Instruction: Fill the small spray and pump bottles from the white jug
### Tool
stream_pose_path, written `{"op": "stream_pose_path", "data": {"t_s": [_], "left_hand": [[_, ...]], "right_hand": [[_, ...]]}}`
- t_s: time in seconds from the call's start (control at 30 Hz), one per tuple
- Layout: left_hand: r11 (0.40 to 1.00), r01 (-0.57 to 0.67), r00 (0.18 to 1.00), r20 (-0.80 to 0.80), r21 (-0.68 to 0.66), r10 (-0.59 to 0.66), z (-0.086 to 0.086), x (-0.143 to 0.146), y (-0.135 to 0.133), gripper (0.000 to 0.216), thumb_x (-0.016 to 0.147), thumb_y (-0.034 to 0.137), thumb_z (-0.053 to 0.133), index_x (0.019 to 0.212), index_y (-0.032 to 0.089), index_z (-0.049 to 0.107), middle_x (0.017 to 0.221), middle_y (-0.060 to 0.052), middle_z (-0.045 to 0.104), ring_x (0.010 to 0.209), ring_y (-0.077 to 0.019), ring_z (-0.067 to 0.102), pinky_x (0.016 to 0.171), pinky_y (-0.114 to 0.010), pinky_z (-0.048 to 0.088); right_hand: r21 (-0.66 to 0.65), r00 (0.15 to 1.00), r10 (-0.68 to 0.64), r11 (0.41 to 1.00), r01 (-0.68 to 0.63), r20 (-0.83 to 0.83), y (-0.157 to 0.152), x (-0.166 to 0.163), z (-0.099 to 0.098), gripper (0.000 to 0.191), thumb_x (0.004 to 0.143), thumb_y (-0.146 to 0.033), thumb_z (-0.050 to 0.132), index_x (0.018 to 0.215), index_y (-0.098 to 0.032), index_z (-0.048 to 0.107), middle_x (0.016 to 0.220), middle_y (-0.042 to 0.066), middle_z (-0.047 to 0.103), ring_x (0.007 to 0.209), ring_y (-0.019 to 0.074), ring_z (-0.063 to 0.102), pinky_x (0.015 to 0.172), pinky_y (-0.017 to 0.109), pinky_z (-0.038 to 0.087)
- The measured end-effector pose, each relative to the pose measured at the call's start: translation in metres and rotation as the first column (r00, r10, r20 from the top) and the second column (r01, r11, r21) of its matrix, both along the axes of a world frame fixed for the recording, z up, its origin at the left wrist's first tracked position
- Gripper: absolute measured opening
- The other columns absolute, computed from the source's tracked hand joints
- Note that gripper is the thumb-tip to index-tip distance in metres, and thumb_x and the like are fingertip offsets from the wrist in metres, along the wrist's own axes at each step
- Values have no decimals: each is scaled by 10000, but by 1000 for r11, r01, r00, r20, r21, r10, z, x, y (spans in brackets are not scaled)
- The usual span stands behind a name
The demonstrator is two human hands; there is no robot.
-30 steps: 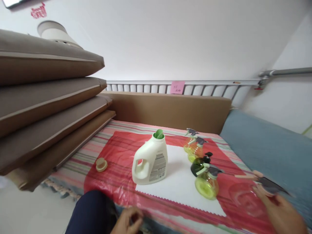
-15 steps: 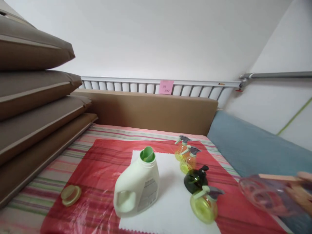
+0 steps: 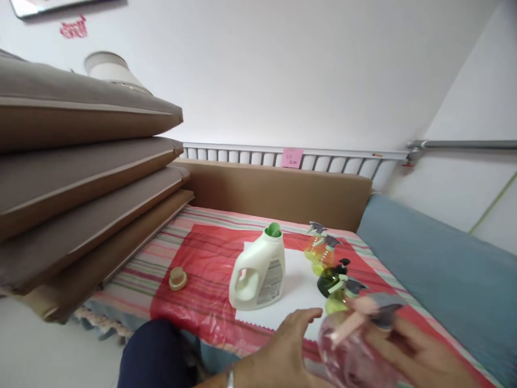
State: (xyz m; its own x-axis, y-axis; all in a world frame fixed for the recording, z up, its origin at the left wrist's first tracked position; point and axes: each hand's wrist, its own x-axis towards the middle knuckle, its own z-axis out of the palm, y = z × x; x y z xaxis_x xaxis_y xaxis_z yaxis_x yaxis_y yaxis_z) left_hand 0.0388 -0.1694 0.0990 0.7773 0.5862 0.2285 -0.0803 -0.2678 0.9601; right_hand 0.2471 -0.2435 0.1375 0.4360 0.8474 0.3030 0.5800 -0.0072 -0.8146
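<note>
At lower rt., my R hand (image 3: 420, 347), run from my remote post, grips the pink spray btl. (image 3: 347, 355) near its grey head, blurred w/ motion. In the last half sec. I've brought it in from the far rt. edge; my L hand (image 3: 283, 345) has come into view, open w/ fingers spread, just beside it, though I can't tell if they touch. That puts the btl. between both hands, so handling now looks two-handed, partly blocking the yellow-green spray btl. (image 3: 334, 304) behind. The white jug (image 3: 264, 277) stands apart, upper left.
</note>
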Motion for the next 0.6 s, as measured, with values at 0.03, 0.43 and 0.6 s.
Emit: {"op": "stream_pose_path", "data": {"t_s": [0.03, 0.43, 0.6], "left_hand": [[1000, 10, 999, 50, -17, -10, 2, -1, -2, 1013, 467, 356, 841, 1342, 216, 350, 1355, -135, 422, 1224, -341, 402, 1039, -464, 310], [974, -225, 937, 277, 8, 214, -16, -20, 2, 818, 521, 186, 818, 1253, 215, 455, 1258, -93, 488, 1183, -296, 447, 1034, -420, 351], [960, -277, 939, 198, -44, 280, -10, -12, 5, 774, 512, 197, 808, 1216, 216, 488, 1200, -82, 536, 1106, -284, 505, 992, -412, 398]], "right_hand": [[-30, 998, 58, 998, -58, 0, 6, -19, -3, 356, 622, -490, 625, 863, -239, 702, 851, 59, 728, 785, 263, 663, 684, 329, 535], [24, 959, 280, 960, -279, -48, 45, -90, -14, 302, 662, -467, 604, 836, -229, 664, 857, 26, 683, 857, 224, 618, 783, 265, 487], [48, 952, 211, 978, -205, -223, 48, -67, -34, 452, 543, -475, 715, 932, -248, 684, 1122, 55, 635, 1108, 286, 515, 941, 324, 402]]}}
